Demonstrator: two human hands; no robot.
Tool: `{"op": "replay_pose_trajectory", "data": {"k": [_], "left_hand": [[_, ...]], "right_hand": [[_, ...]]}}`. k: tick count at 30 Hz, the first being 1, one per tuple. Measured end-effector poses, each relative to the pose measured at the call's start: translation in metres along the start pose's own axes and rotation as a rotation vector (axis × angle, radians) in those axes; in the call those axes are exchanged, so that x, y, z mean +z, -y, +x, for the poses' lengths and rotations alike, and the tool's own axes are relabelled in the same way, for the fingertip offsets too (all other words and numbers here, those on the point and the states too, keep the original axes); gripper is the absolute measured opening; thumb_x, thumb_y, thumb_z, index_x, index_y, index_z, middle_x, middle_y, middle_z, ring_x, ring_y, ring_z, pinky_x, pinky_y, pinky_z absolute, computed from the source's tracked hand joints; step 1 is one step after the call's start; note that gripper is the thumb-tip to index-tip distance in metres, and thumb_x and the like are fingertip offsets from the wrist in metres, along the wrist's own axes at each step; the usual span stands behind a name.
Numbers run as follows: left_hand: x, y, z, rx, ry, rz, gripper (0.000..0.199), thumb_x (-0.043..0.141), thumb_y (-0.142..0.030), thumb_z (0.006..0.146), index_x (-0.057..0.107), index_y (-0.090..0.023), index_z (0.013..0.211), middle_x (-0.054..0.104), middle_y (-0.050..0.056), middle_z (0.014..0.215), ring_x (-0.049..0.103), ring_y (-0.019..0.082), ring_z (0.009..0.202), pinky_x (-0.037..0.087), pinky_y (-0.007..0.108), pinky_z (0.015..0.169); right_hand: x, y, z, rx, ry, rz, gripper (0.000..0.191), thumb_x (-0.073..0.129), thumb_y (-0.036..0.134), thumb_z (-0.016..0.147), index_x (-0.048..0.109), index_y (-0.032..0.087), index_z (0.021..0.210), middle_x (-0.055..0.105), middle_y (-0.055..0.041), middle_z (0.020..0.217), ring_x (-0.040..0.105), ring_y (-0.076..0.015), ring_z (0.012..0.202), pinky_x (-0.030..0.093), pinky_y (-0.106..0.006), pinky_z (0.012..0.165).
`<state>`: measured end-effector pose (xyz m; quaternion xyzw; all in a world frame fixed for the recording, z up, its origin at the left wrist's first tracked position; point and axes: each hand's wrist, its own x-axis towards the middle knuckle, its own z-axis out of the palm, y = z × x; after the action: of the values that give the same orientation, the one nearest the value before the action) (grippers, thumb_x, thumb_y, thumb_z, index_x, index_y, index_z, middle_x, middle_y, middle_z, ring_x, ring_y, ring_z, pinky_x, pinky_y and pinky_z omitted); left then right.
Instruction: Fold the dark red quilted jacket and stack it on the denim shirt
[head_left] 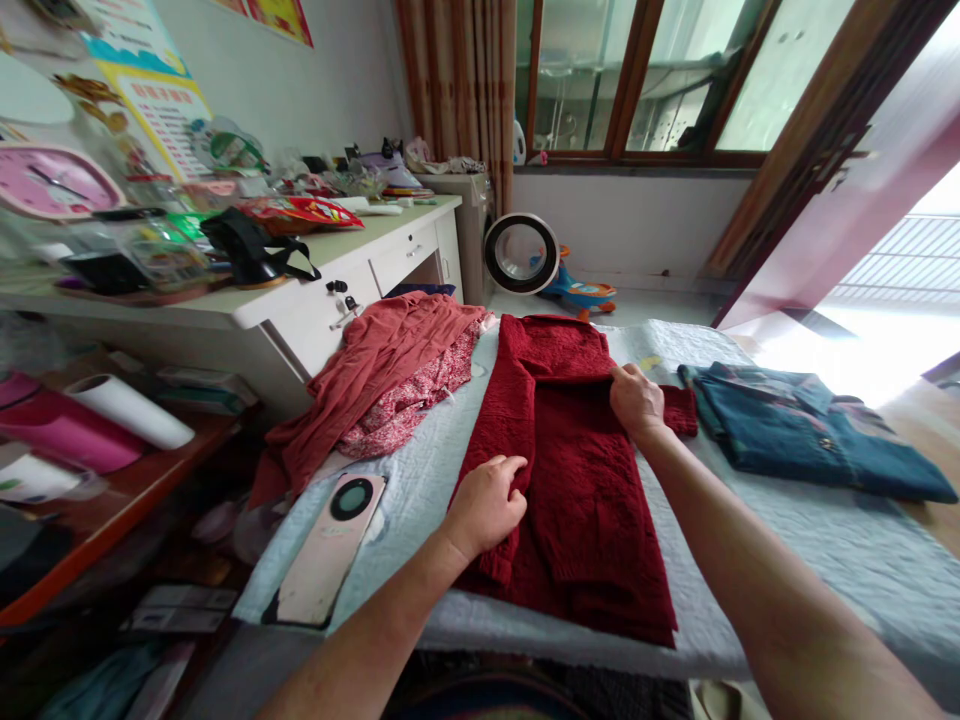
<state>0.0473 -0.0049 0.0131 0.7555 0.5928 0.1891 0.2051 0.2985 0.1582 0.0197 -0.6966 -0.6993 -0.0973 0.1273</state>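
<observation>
A dark red textured sweater [592, 480] lies face down or folded on the light blue quilted cover, one sleeve laid lengthwise along its left side. Part of the other sleeve [680, 411] sticks out to the right, beyond my right hand [637, 402]. That hand is closed, pinching the sweater near its upper right edge. My left hand [487, 507] rests over the left sleeve, its fingers loosely bent and apart, gripping nothing that I can see. The fabric under its palm is hidden.
Folded blue denim clothing [810, 430] lies at the right of the quilted cover [795, 560]. To the left are a heap of reddish clothes [397, 350] and a phone [330, 550]. A cluttered white desk [330, 270] and an open washing machine door [521, 253] stand beyond.
</observation>
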Motion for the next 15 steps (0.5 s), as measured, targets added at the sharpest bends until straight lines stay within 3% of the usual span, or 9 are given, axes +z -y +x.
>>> {"op": "replay_pose_trajectory", "data": {"k": [3,5,10,13,15], "left_hand": [[0.006,-0.005,0.0,0.036,0.026,-0.035,0.051,0.048,-0.011,0.075,0.06,-0.017,0.124,0.066,0.007,0.114,0.062,0.018,0.101,0.047,0.027,0.097],[0.013,-0.005,0.0,0.041,0.097,-0.012,0.051,0.048,-0.012,0.076,0.059,-0.017,0.126,0.065,0.007,0.115,0.062,0.019,0.104,0.047,0.028,0.097],[0.02,0.0,-0.001,0.067,0.236,0.077,0.051,0.048,-0.017,0.082,0.053,-0.017,0.133,0.064,0.01,0.117,0.062,0.022,0.105,0.047,0.032,0.097],[0.011,0.002,0.004,0.128,0.231,0.104,0.042,0.042,-0.018,0.088,0.058,-0.017,0.126,0.066,0.01,0.112,0.062,0.022,0.102,0.047,0.034,0.096],[0.004,0.004,0.013,0.161,0.149,0.137,0.039,0.04,-0.019,0.09,0.06,-0.018,0.124,0.066,0.009,0.113,0.06,0.022,0.107,0.044,0.035,0.1]], "right_hand": [[0.004,-0.009,-0.002,-0.003,-0.08,0.015,0.035,0.036,0.02,0.093,0.066,0.019,0.111,0.062,-0.0105,0.112,0.062,-0.0199,0.086,0.042,-0.029,0.071],[0.011,-0.014,-0.006,-0.042,-0.061,0.007,0.034,0.039,0.019,0.09,0.065,0.017,0.112,0.06,-0.0116,0.117,0.061,-0.023,0.095,0.043,-0.033,0.079],[0.024,-0.022,-0.02,-0.105,0.207,0.019,0.041,0.043,0.019,0.086,0.061,0.02,0.124,0.05,-0.0126,0.138,0.055,-0.0285,0.113,0.043,-0.041,0.091],[0.018,-0.017,-0.03,-0.086,0.204,0.003,0.047,0.046,0.023,0.086,0.054,0.021,0.132,0.039,-0.013,0.149,0.049,-0.034,0.121,0.042,-0.048,0.093],[0.01,-0.008,-0.041,-0.111,0.145,0.016,0.049,0.048,0.024,0.086,0.052,0.02,0.134,0.035,-0.0135,0.152,0.042,-0.0355,0.129,0.039,-0.05,0.097]]}}
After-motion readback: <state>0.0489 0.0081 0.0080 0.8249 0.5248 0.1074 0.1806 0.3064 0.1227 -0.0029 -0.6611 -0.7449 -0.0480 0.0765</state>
